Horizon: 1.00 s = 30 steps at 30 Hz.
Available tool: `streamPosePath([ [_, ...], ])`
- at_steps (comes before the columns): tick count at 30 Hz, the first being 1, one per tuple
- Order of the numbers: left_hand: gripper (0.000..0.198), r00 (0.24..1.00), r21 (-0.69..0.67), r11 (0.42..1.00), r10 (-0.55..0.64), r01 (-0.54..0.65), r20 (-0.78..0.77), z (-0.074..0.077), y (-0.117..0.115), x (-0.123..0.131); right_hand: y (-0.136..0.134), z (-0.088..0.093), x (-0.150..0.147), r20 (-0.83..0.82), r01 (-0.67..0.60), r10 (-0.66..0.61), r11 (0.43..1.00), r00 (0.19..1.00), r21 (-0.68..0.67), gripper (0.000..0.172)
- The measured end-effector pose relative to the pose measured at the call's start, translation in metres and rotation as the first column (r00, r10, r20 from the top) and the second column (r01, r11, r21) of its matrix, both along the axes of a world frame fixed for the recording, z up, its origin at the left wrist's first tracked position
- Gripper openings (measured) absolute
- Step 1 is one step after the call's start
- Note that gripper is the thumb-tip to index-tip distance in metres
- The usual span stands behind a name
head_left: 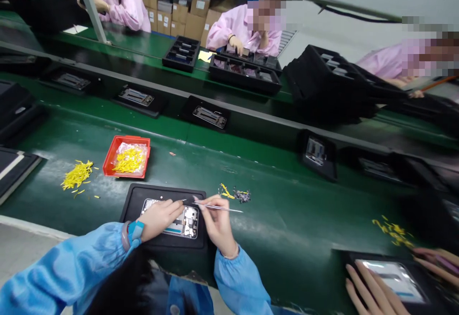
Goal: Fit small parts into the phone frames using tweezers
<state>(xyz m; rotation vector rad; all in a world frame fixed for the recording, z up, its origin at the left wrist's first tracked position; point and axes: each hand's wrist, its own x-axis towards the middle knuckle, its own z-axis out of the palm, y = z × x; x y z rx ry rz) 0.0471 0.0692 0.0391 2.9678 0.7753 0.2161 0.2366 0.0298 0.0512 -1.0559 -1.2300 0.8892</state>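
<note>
A phone chassis [191, 224] with exposed circuit parts and a blue strip lies in a black foam tray [132, 203] in front of me. My left hand [159, 218] rests over the chassis, its fingers stretched towards the upper edge and covering part of it. Between the thumb and fingers of my right hand [219, 224] are thin metal tweezers [229, 209], held nearly level near the tray's right side. A small pale piece lies close to my left fingertips; its kind is unclear. Beyond my right hand sits a little heap of dark small parts [242, 195] beside yellow strips [225, 191].
A red bin [148, 158] of yellow pieces stands beyond the tray, with a yellow heap [77, 174] to its left. Phone trays [211, 116] line the sunken belt. At right, a co-worker's hands [376, 288] work over another tray. People in pink sit opposite.
</note>
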Motion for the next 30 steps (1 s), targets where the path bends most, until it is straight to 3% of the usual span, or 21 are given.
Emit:
streamPosePath([
  [4, 0.025, 0.997, -0.047, 0.998, 0.041, -0.037, 0.071, -0.003, 0.0, 0.0, 0.0, 0.007, 0.001, -0.037, 0.091, -0.091, 0.996, 0.995, -0.021, 0.013],
  [10, 0.029, 0.946, -0.223, 0.969, 0.165, -0.104, 0.28, 0.008, 0.002, -0.001, -0.001, -0.018, -0.016, 0.022, 0.018, -0.015, 0.99, 1.0, -0.142, 0.016],
  [13, 0.025, 0.886, -0.418, 0.892, 0.325, -0.172, 0.33, 0.011, 0.003, -0.003, -0.001, -0.023, -0.019, 0.001, 0.011, -0.011, 0.99, 1.0, -0.139, 0.017],
  [16, 0.019, 0.865, -0.538, 0.813, 0.419, -0.223, 0.274, 0.01, 0.005, -0.003, -0.001, -0.022, -0.018, -0.003, 0.002, -0.002, 0.99, 1.0, -0.141, 0.017],
  [20, 0.017, 0.87, -0.545, 0.802, 0.431, -0.246, 0.242, 0.009, 0.006, -0.003, 0.0, -0.022, -0.018, 0.025, 0.005, -0.002, 0.989, 1.0, -0.146, 0.015],
  [30, 0.023, 0.914, -0.372, 0.888, 0.357, -0.269, 0.191, 0.011, 0.003, -0.001, 0.001, -0.022, -0.018, 0.029, 0.014, -0.009, 0.984, 1.0, -0.18, 0.015],
])
